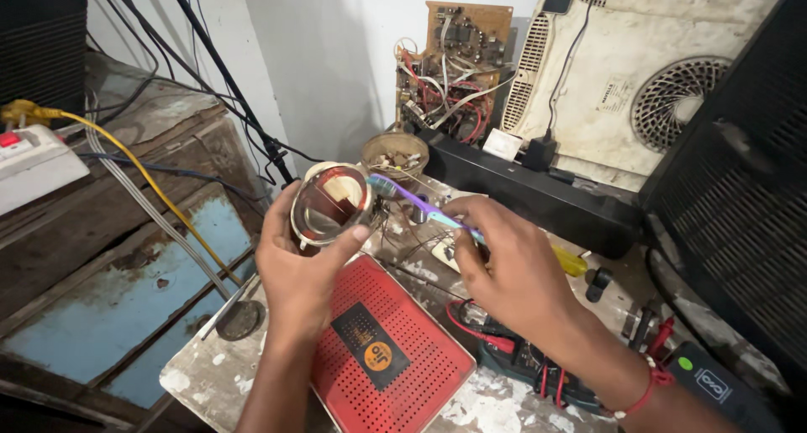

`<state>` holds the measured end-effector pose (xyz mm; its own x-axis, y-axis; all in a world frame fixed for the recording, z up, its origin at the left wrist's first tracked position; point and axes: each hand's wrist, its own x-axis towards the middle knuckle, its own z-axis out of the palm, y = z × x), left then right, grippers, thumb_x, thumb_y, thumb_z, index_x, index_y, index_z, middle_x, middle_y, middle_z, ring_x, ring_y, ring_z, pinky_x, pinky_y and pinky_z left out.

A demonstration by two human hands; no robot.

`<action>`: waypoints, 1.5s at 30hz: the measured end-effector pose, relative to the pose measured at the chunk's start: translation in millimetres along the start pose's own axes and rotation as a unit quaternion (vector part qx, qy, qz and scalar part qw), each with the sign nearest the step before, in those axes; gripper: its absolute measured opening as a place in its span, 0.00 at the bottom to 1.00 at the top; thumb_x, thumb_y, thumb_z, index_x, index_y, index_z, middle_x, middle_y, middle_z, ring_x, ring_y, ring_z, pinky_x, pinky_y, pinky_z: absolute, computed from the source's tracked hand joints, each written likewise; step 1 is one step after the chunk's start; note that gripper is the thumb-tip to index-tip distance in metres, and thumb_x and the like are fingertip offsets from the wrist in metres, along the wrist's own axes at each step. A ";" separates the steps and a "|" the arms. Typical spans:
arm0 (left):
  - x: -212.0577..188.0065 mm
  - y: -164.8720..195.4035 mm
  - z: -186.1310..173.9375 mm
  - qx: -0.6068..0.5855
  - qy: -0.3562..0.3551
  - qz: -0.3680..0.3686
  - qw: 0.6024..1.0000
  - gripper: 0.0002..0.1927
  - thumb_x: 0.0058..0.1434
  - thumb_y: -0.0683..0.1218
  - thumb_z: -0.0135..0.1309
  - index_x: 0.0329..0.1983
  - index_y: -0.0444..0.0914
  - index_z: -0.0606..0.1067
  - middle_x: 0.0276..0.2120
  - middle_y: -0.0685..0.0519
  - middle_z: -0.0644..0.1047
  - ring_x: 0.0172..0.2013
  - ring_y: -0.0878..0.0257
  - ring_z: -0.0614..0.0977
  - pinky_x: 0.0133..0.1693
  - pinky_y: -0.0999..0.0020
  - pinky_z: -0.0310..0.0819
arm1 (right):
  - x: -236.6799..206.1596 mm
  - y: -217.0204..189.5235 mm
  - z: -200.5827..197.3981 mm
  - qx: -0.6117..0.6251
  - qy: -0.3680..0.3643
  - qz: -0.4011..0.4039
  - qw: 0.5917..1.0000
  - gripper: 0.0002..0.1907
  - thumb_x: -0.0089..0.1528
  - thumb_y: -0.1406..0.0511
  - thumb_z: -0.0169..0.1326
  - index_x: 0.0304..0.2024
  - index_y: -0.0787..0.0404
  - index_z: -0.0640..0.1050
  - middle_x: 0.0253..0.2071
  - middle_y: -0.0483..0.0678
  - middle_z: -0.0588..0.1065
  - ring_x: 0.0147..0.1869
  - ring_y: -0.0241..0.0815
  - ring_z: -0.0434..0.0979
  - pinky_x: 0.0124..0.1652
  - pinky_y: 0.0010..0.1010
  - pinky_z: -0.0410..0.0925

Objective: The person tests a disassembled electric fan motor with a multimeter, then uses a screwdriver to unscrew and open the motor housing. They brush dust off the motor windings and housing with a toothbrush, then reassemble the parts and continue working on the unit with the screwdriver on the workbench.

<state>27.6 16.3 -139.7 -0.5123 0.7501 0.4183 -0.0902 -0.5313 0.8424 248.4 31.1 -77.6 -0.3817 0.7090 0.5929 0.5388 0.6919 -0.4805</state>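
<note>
2 hands (294, 265) (513, 269), 1 toothbrush (420, 204), 1 round glass-fronted part (329, 204), 1 red perforated box (387, 349), 1 bare circuit board (454, 71), 1 small bowl (395, 154), 1 white socket strip (29, 164), 1 bench (210, 366).

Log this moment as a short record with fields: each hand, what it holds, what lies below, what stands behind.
left hand: holds a round copper coil, tilted toward the camera
right hand: holds a purple toothbrush, bristle end at the coil's rim
below: red perforated box on a paint-stained table
behind: small bowl, circuit board, black bar-shaped case
</note>
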 end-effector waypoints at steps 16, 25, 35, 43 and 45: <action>3.9 -5.8 -16.0 -0.293 -0.182 -0.205 0.916 0.43 0.55 0.47 0.63 0.71 0.31 0.59 0.63 0.43 0.71 0.61 0.52 0.74 0.62 0.47 0.67 | -2.5 12.8 19.8 0.102 -0.040 0.010 0.994 0.19 0.66 0.59 0.55 0.54 0.65 0.76 0.40 0.53 0.81 0.43 0.42 0.82 0.43 0.34 0.71; 0.5 -4.1 -18.4 -0.330 -0.230 -0.255 0.879 0.36 0.63 0.53 0.57 0.69 0.31 0.62 0.58 0.45 0.74 0.58 0.53 0.76 0.62 0.46 0.67 | -10.2 17.3 33.8 0.190 -0.109 0.071 0.973 0.31 0.58 0.55 0.64 0.56 0.65 0.71 0.43 0.50 0.80 0.49 0.38 0.79 0.47 0.32 0.72; -5.5 -18.4 -16.4 -0.180 -0.250 -0.250 0.918 0.40 0.65 0.58 0.52 0.74 0.32 0.58 0.62 0.43 0.72 0.63 0.54 0.73 0.64 0.56 0.64 | -7.2 20.2 44.0 0.274 -0.062 0.108 0.954 0.35 0.57 0.59 0.66 0.57 0.66 0.64 0.49 0.50 0.75 0.53 0.36 0.77 0.47 0.30 0.74; -1.8 -14.3 -28.7 -0.020 -0.281 -0.200 0.938 0.40 0.60 0.59 0.49 0.72 0.33 0.63 0.59 0.41 0.76 0.59 0.50 0.77 0.61 0.57 0.67 | -10.8 -7.1 37.9 0.173 -0.098 0.152 0.968 0.32 0.52 0.60 0.68 0.55 0.62 0.72 0.40 0.49 0.80 0.44 0.37 0.79 0.44 0.31 0.73; 1.8 -11.0 -33.0 -0.011 -0.296 -0.177 0.939 0.40 0.58 0.56 0.50 0.72 0.34 0.64 0.60 0.41 0.75 0.59 0.51 0.77 0.62 0.59 0.66 | -12.6 -10.4 37.7 0.113 -0.090 0.116 0.983 0.33 0.51 0.59 0.69 0.55 0.62 0.72 0.41 0.50 0.80 0.45 0.39 0.80 0.45 0.32 0.72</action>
<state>-0.4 10.5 -159.4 0.1174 0.9647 0.2356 -0.1864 -0.2116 0.9594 219.3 20.0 -104.4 -0.4055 0.8502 0.3356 0.4546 0.5061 -0.7329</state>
